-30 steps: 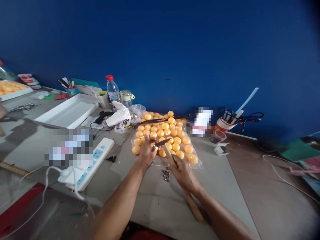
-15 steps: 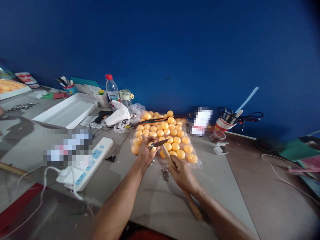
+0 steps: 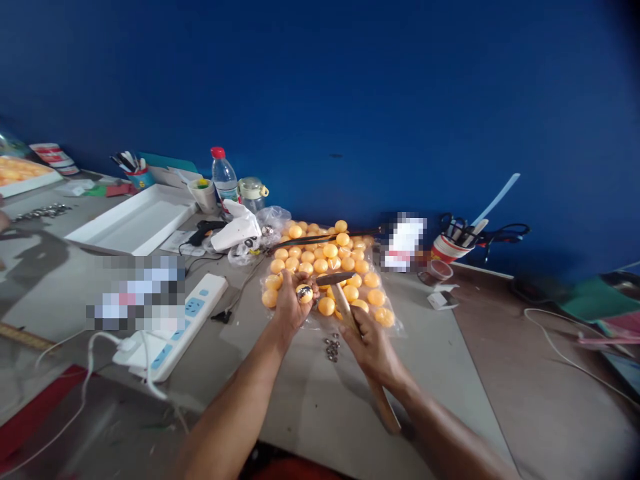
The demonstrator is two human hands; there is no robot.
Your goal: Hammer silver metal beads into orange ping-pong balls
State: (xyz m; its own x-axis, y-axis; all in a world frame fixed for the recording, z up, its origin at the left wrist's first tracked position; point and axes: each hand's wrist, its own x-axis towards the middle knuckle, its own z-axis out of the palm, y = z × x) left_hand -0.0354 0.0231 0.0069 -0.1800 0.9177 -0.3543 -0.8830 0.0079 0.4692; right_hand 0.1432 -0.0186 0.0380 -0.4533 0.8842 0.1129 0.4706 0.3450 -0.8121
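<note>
My left hand point(image 3: 291, 303) is closed around an orange ball point(image 3: 304, 297) that has a small shiny metal piece point(image 3: 303, 291) on its upper side. My right hand point(image 3: 369, 340) grips the wooden handle of a hammer point(image 3: 346, 308); its dark head is up and to the right of the held ball, apart from it. Behind both hands, many orange balls point(image 3: 330, 251) lie in and on a clear plastic bag point(image 3: 397, 325). Several small shiny metal pieces point(image 3: 332, 348) lie on the table just below the bag, between my forearms.
A white power strip point(image 3: 187, 327) with plugged cables lies left of my left arm. Farther back are a white tray point(image 3: 133, 217), a red-capped bottle point(image 3: 224, 175) and a glue gun point(image 3: 204, 231). At right stands a cup of tools point(image 3: 449, 249). Part of another person's hand point(image 3: 4, 220) shows far left.
The hammer head has moved from over the held ball to up and right of it, and my right hand has shifted slightly right. My left hand still holds the ball, its metal piece now more visible.
</note>
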